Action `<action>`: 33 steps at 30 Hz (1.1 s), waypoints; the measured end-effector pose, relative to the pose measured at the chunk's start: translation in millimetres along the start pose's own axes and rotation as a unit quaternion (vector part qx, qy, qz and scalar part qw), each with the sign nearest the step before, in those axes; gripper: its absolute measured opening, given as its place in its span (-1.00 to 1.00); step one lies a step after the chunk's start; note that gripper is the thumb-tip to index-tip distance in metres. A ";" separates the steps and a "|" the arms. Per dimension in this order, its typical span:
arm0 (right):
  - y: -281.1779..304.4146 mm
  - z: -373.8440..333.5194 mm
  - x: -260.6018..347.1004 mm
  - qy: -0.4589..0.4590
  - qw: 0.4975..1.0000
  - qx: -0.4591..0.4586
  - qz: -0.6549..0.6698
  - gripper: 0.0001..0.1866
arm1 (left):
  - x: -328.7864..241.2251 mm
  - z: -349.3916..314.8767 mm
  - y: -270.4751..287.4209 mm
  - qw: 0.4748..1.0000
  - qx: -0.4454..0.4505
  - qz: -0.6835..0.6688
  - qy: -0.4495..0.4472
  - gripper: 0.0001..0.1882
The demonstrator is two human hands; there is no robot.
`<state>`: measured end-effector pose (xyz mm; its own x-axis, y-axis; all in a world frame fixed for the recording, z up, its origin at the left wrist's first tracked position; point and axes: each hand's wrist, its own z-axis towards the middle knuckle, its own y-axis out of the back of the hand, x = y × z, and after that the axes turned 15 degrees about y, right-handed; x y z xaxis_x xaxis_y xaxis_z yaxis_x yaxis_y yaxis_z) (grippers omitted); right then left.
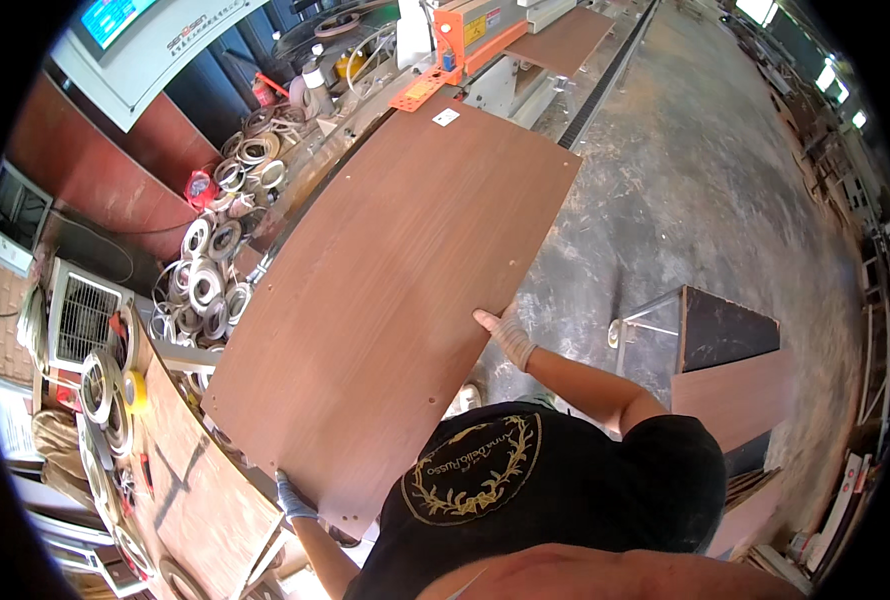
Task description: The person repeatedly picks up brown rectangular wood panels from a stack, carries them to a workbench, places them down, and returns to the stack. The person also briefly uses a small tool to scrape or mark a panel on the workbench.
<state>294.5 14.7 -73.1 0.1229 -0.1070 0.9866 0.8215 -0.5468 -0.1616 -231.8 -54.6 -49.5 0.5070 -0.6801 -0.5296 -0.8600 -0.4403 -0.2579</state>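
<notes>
A large brown wood-grain panel point(365, 290) stretches out in front of me, with small holes near its edges and a white label point(446, 117) at its far end. My left hand point(293, 497), in a grey glove, is closed on the panel's near end. On the right long edge, my right hand point(506, 336) grips the board with its thumb on top; its fingers below are hidden. That glove leaves the thumb tip bare. The panel's far end lies by the orange guard plate point(418, 90) of a machine.
An orange and white machine point(475, 35) stands ahead, with another brown panel point(562, 42) beyond it. Many edging rolls point(205, 283) are heaped at left. A plywood-topped table point(190, 480) is near left. Stacked boards point(730, 400) rest by a metal frame point(650, 315) at right.
</notes>
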 end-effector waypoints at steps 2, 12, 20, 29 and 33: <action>-14.2 11.6 -10.9 -0.009 0.999 -0.040 -0.013 -0.17 | -15.2 15.4 3.5 1.000 0.003 0.001 0.013 -0.35; -53.9 35.6 20.2 0.029 0.975 -0.216 0.047 -0.24 | -53.5 41.4 -24.4 0.998 0.013 0.032 0.057 -0.39; -65.2 63.0 -17.1 -0.005 0.950 -0.288 -0.119 -0.21 | -26.9 101.9 -178.3 0.967 -0.017 0.252 0.032 -0.44; 8.9 133.1 76.3 -0.132 0.965 -0.226 -0.037 -0.19 | 28.3 141.2 -261.2 0.917 0.070 0.385 0.085 -0.48; 79.3 189.3 -22.2 0.020 0.988 -0.151 0.013 -0.28 | 70.9 135.4 -294.9 0.889 0.110 0.432 0.109 -0.50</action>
<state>462.4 130.9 -103.9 0.1146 -0.1527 0.9816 0.6135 -0.7663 -0.1908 50.0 106.4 -120.4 -0.3689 -0.8168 -0.4435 -0.9120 0.4101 0.0032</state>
